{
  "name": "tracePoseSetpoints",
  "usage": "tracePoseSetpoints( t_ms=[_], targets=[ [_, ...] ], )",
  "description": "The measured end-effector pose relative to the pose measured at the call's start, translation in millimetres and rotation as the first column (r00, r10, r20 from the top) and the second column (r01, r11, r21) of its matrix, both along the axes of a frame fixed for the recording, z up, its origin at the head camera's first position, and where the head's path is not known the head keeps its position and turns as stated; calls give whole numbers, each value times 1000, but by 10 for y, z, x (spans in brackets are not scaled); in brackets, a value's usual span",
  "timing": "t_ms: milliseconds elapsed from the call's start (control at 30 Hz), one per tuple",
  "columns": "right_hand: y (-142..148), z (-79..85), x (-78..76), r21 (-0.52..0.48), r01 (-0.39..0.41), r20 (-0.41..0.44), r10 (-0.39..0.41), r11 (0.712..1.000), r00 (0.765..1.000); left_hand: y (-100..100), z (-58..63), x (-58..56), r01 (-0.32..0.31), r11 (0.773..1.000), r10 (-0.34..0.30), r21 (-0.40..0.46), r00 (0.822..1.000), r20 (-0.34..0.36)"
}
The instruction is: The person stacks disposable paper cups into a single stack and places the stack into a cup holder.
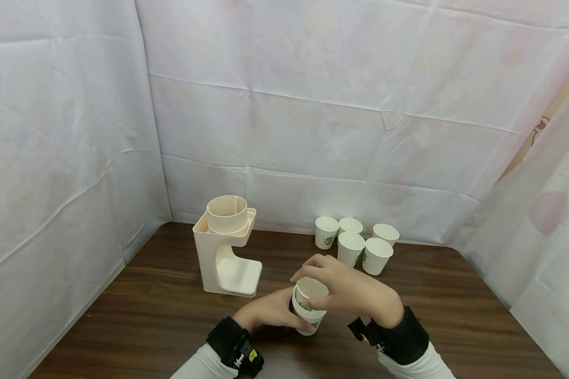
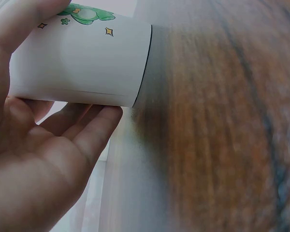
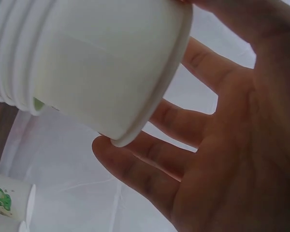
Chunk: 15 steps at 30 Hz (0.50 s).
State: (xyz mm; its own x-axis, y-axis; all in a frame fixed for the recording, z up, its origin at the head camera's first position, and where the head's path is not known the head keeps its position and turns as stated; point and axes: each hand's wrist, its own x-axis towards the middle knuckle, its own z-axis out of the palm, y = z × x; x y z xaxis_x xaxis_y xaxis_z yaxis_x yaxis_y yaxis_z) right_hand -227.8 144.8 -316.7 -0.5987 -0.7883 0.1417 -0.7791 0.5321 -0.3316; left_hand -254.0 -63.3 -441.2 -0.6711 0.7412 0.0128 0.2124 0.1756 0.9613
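Note:
A short stack of white paper cups [image 1: 310,317] stands near the front of the table, and my left hand [image 1: 275,309] grips it from the left side. In the left wrist view, thumb and fingers lie around the lowest cup [image 2: 82,63], which bears a green print, its base close to the wood. My right hand [image 1: 351,288] holds the top cup [image 1: 313,287] near its rim, thumb on one side and fingers on the other. This cup [image 3: 106,67] sits raised partway out of the nested rims [image 3: 26,58] in the right wrist view.
Behind my right hand, several separate paper cups [image 1: 377,256] stand upright in a group, mouths up. A cream plastic stand [image 1: 208,263] with a round open cylinder [image 1: 227,215] on top is at the left. White cloth [image 1: 284,131] walls the dark wooden table [image 1: 147,316].

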Motion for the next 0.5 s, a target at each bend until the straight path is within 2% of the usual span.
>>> tracePoseSetpoints(
  t_ms=[233, 500],
  targets=[
    [-28, -77, -5, 8, -1, 7, 1, 1000, 1000, -13, -9, -3, 20, 1000, -19, 12, 999, -33],
    [-42, -153, -15, 23, -9, -2, 9, 1000, 1000, -3, -18, -5, 29, 999, -28, 15, 999, -39]
  ],
)
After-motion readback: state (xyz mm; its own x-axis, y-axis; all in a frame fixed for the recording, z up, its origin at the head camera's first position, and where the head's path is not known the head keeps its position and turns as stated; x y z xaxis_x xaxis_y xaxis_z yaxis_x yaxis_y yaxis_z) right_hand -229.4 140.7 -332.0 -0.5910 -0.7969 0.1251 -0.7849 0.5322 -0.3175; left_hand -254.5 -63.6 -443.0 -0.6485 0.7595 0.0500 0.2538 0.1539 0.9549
